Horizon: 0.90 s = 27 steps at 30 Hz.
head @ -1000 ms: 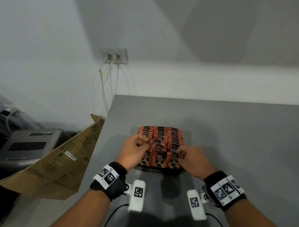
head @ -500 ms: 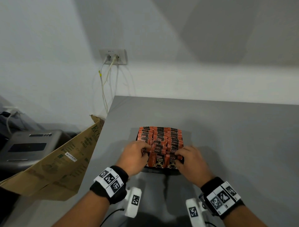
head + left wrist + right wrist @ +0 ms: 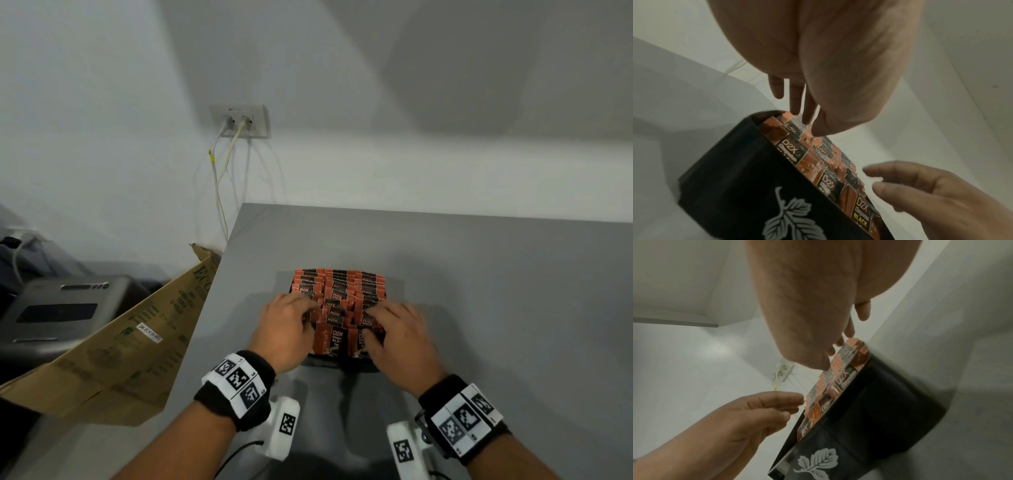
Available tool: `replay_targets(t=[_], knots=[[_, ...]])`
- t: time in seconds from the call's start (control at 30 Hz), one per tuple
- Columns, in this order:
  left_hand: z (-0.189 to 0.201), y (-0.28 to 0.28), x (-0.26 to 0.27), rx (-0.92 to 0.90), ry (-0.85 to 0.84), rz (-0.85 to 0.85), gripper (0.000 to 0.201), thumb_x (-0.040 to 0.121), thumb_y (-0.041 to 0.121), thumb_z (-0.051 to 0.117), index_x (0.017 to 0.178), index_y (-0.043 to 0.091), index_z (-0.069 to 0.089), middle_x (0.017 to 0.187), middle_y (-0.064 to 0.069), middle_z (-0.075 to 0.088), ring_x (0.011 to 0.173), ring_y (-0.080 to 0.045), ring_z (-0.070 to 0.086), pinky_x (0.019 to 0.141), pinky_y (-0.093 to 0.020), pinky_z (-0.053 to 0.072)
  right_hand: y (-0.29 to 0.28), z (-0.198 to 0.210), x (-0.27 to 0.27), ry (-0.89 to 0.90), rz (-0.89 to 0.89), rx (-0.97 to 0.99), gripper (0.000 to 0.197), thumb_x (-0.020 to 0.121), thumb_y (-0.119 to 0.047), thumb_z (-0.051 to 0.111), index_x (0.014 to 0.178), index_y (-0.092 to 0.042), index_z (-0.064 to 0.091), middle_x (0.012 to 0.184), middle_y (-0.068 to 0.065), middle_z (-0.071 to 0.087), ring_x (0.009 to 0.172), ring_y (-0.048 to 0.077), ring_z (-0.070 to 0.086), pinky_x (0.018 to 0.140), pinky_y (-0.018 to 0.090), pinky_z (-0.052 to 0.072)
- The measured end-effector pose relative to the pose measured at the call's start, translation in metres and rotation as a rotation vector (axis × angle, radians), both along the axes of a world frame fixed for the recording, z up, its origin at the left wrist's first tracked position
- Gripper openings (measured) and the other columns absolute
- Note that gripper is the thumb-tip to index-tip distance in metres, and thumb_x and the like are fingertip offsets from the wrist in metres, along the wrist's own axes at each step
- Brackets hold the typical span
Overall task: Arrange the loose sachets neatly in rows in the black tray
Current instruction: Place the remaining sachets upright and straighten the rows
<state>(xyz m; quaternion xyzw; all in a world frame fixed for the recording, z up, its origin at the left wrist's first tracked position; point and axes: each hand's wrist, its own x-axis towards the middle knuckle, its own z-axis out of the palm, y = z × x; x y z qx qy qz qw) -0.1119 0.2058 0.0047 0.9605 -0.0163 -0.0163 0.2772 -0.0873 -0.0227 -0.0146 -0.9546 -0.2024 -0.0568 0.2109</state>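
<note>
A black tray (image 3: 327, 361) with a white leaf print (image 3: 789, 216) stands on the grey table, packed with orange-and-black D2X sachets (image 3: 337, 294) upright in three columns. My left hand (image 3: 287, 325) lies over the near part of the left column, and its straight fingers (image 3: 797, 100) touch the sachet tops (image 3: 789, 146). On the right column rests my right hand (image 3: 394, 329), fingers loosely spread (image 3: 900, 178) on the tops, its thumb at the front sachets. Neither hand lifts a sachet. The nearest sachets are partly hidden by both hands.
The grey table (image 3: 479, 291) ends at a left edge near the tray. Beside that edge leans a brown cardboard box (image 3: 120, 342), with a grey machine (image 3: 58, 311) behind it. A wall socket (image 3: 239, 121) with white cables hangs on the back wall.
Both hands have uncurled from pinching sachets in the middle rows and now lie flatter over the near rows. The wrists have drawn back slightly towards me.
</note>
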Motion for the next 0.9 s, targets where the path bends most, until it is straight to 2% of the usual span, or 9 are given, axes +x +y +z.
replay_targets(t=[0.03, 0.1, 0.17, 0.27, 0.4, 0.5, 0.6, 0.8, 0.9], knots=[[0.002, -0.003, 0.004, 0.014, 0.005, 0.001, 0.049, 0.094, 0.017, 0.053, 0.143, 0.023, 0.052, 0.150, 0.006, 0.048, 0.139, -0.015, 0.036, 0.121, -0.040, 0.025, 0.004, 0.003, 0.002, 0.011, -0.009, -0.032, 0.046, 0.093, -0.038, 0.063, 0.135, -0.019, 0.060, 0.138, -0.002, 0.058, 0.125, 0.018, 0.049, 0.111, 0.042, 0.039], [0.007, -0.010, 0.013, 0.083, 0.036, -0.016, 0.057, 0.099, 0.026, 0.046, 0.155, 0.022, 0.034, 0.164, 0.004, 0.027, 0.152, -0.017, 0.016, 0.125, -0.037, 0.009, 0.012, 0.008, 0.009, 0.080, -0.004, -0.127, 0.064, 0.098, -0.049, 0.049, 0.153, -0.018, 0.037, 0.161, 0.001, 0.034, 0.149, 0.021, 0.028, 0.120, 0.041, 0.022], [0.007, -0.017, 0.023, 0.166, 0.085, -0.054, 0.063, 0.102, 0.033, 0.039, 0.160, 0.021, 0.018, 0.169, 0.001, 0.009, 0.156, -0.018, -0.001, 0.125, -0.040, 0.000, 0.018, 0.010, 0.017, 0.160, 0.007, -0.215, 0.072, 0.101, -0.054, 0.035, 0.159, -0.014, 0.019, 0.168, 0.005, 0.016, 0.156, 0.021, 0.008, 0.124, 0.041, 0.009], [-0.001, -0.019, 0.030, 0.269, 0.182, -0.106, 0.068, 0.102, 0.044, 0.034, 0.161, 0.020, 0.009, 0.170, -0.001, -0.003, 0.155, -0.022, -0.009, 0.124, -0.046, -0.005, 0.022, 0.010, 0.023, 0.259, 0.031, -0.313, 0.074, 0.103, -0.057, 0.024, 0.160, -0.013, 0.007, 0.169, 0.007, 0.005, 0.156, 0.021, -0.002, 0.126, 0.045, 0.002], [-0.010, -0.020, 0.029, 0.307, 0.249, -0.122, 0.068, 0.102, 0.049, 0.032, 0.161, 0.024, 0.008, 0.170, -0.001, -0.006, 0.155, -0.024, -0.010, 0.122, -0.048, -0.008, 0.022, 0.005, 0.023, 0.282, 0.052, -0.372, 0.078, 0.101, -0.062, 0.016, 0.160, -0.014, 0.004, 0.170, 0.006, 0.004, 0.156, 0.022, -0.004, 0.126, 0.047, 0.000], [-0.010, -0.020, 0.030, 0.287, 0.219, -0.108, 0.068, 0.102, 0.048, 0.032, 0.161, 0.024, 0.009, 0.170, -0.001, -0.004, 0.155, -0.025, -0.009, 0.122, -0.049, -0.007, 0.023, 0.004, 0.024, 0.268, 0.059, -0.367, 0.088, 0.092, -0.069, 0.005, 0.161, -0.014, 0.004, 0.170, 0.005, 0.004, 0.156, 0.022, -0.004, 0.126, 0.048, 0.000], [-0.009, -0.020, 0.037, 0.269, 0.141, -0.080, 0.069, 0.101, 0.047, 0.034, 0.161, 0.022, 0.009, 0.170, -0.002, -0.002, 0.155, -0.025, -0.009, 0.123, -0.051, -0.005, 0.025, 0.006, 0.030, 0.223, 0.028, -0.337, 0.092, 0.088, -0.071, 0.001, 0.161, -0.014, 0.005, 0.169, 0.005, 0.004, 0.156, 0.022, -0.003, 0.126, 0.048, 0.001], [-0.009, -0.018, 0.047, 0.269, 0.192, -0.065, 0.071, 0.101, 0.047, 0.033, 0.161, 0.019, 0.008, 0.170, -0.003, -0.002, 0.155, -0.025, -0.009, 0.123, -0.052, -0.006, 0.030, 0.004, 0.045, 0.245, 0.003, -0.351, 0.086, 0.095, -0.069, 0.011, 0.161, -0.014, 0.006, 0.169, 0.007, 0.004, 0.156, 0.024, -0.002, 0.126, 0.048, 0.001], [-0.004, -0.010, 0.044, 0.153, 0.152, -0.026, 0.069, 0.102, 0.045, 0.037, 0.161, 0.024, 0.008, 0.169, 0.000, -0.004, 0.155, -0.023, -0.009, 0.124, -0.050, -0.005, 0.026, 0.010, 0.047, 0.280, -0.004, -0.305, 0.083, 0.097, -0.068, 0.014, 0.161, -0.017, 0.001, 0.169, 0.005, -0.004, 0.156, 0.023, -0.006, 0.126, 0.048, 0.000]])
